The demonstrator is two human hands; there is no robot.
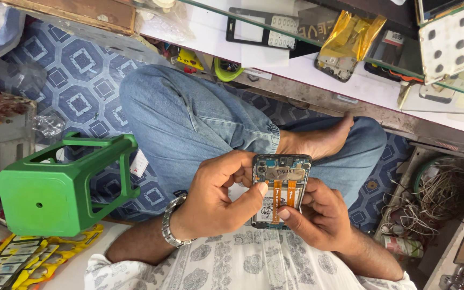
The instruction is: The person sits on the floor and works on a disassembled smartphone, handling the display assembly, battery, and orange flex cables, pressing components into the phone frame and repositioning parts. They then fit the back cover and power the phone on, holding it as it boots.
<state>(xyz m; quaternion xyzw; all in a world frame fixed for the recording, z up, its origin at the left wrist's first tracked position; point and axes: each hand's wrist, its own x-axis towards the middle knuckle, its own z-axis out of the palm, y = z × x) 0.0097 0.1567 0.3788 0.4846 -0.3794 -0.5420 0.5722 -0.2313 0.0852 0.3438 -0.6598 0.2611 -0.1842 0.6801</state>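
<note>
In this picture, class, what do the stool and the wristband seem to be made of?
Stool: likely moulded plastic, uniform green with a dull sheen. Wristband on the left hand: probably metal, silvery shiny links.

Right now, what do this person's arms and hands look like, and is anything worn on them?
Both hands are bare, without gloves. The left hand has a silver metal link bracelet or watch band around its wrist. The right hand shows no ring or band. Both forearms are uncovered; a pale patterned garment lies near the elbows.

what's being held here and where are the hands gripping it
An opened phone, back cover off. The left hand grips its left edge, thumb on the middle; the right hand holds its right edge.
</note>
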